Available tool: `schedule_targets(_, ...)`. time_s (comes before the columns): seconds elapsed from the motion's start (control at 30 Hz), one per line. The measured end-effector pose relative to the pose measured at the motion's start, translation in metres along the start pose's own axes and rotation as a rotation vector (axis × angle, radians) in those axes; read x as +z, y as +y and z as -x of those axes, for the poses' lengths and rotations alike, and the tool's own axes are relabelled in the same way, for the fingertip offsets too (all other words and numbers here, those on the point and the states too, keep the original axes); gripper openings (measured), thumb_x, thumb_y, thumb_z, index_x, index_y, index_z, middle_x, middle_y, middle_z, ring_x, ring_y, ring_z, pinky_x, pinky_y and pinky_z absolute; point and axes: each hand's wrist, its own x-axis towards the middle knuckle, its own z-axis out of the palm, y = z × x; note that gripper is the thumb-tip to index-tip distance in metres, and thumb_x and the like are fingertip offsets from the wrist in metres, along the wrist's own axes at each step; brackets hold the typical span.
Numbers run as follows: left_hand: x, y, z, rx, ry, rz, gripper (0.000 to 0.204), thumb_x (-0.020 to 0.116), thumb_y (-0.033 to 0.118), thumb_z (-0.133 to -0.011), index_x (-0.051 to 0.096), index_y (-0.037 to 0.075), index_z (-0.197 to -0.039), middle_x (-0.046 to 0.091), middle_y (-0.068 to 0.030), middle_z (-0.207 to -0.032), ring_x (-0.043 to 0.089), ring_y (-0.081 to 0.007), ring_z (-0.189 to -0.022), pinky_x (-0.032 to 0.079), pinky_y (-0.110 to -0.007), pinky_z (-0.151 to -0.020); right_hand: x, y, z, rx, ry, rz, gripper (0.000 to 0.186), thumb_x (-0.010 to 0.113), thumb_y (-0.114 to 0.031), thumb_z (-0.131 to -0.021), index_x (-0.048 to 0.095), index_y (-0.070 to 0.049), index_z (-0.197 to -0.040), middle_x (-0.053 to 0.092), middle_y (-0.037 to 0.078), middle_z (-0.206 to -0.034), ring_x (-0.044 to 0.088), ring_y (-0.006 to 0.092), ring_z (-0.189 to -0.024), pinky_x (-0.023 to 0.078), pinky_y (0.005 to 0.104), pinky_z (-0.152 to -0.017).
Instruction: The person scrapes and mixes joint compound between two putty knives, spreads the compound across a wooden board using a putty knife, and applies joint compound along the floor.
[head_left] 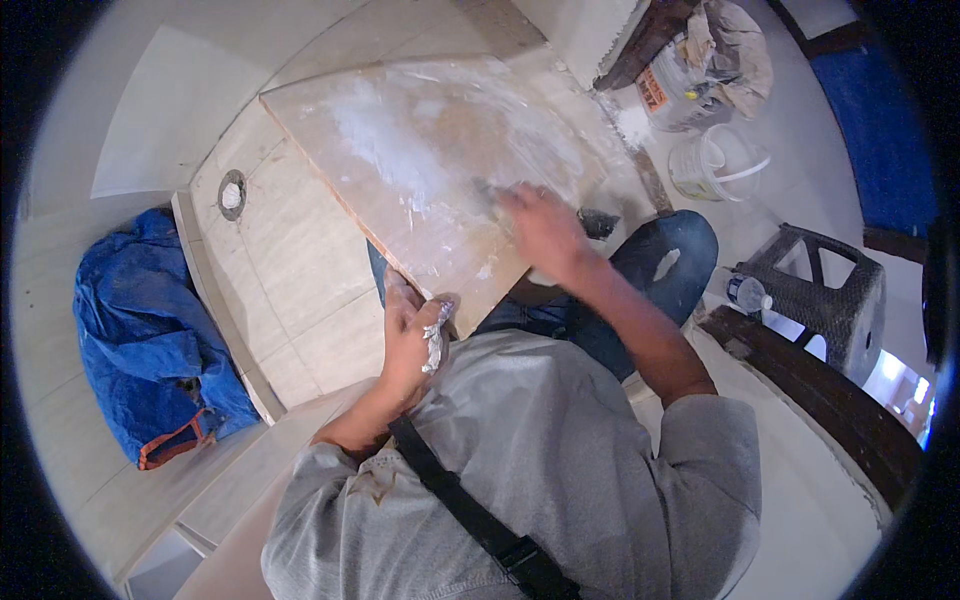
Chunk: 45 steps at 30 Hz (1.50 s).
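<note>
A large flat slab [450, 130], tan and smeared with white paste, lies tilted over my lap and reaches away from me. My left hand [410, 335] grips its near left edge close to the corner, with a clump of white paste on the thumb side. Over the slab's right half, my right hand [548, 232] is closed and smeared by motion. It holds a greyish scraper-like tool [487, 195] against the pasted surface; its exact shape is blurred. A dark object [598, 222] shows by my right knee, too small to make out.
On the left are a bundled blue tarp [150, 320] and a round floor drain [232, 194] set in tiles. At the right stand a white bucket [705, 170], a paper-topped container [680, 90], a dark plastic stool [815, 285] and a clear bottle [747, 292].
</note>
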Motion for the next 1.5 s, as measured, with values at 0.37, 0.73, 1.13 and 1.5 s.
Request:
schedule_targets(0.37, -0.006, -0.01, -0.003, 0.028, 0.025, -0.005, 0.07, 0.056, 0.001, -0.083, 0.028, -0.001, -0.147, 0.054, -0.0141, -0.132, 0.06, -0.0167, -0.103, 0.051, -0.027, -0.078, 0.055, 0.134, -0.087, 0.154, 0.115, -0.08, 0.043, 0.052, -0.006, -0.085, 0.062, -0.007, -0.127, 0.062, 0.024, -0.12, 0.062, 0.0382, -0.108, 0.048, 0.0453, -0.097)
schedule_targets(0.73, -0.006, 0.001, 0.0, 0.069, -0.163, 0.013, 0.075, 0.049, -0.011, -0.081, 0.019, 0.001, -0.149, 0.038, -0.014, -0.143, 0.04, -0.0223, -0.134, 0.034, -0.035, -0.11, -0.043, -0.071, 0.029, -0.428, 0.039, -0.211, 0.057, 0.061, -0.004, -0.076, 0.056, -0.006, -0.133, 0.056, 0.013, -0.128, 0.054, 0.0299, -0.117, 0.047, 0.0408, -0.1)
schedule_targets(1.13, -0.007, -0.006, 0.008, 0.031, -0.141, -0.034, 0.082, 0.05, -0.009, -0.078, 0.013, -0.001, -0.15, 0.028, -0.0154, -0.151, 0.03, -0.0237, -0.14, 0.027, -0.035, -0.113, 0.033, -0.011, -0.092, -0.138, 0.018, -0.056, 0.045, 0.054, 0.001, -0.082, 0.058, 0.0, -0.127, 0.057, 0.023, -0.124, 0.055, 0.0414, -0.114, 0.045, 0.0464, -0.1)
schedule_targets(1.5, -0.033, -0.026, -0.012, 0.073, 0.038, 0.038, 0.068, 0.059, -0.006, -0.079, 0.032, -0.001, -0.141, 0.055, -0.0144, -0.128, 0.061, -0.0247, -0.114, 0.053, -0.036, -0.092, 0.018, 0.0, -0.039, -0.182, 0.212, -0.213, 0.045, 0.054, -0.004, -0.086, 0.056, 0.001, -0.13, 0.059, 0.023, -0.125, 0.055, 0.0399, -0.118, 0.043, 0.0453, -0.104)
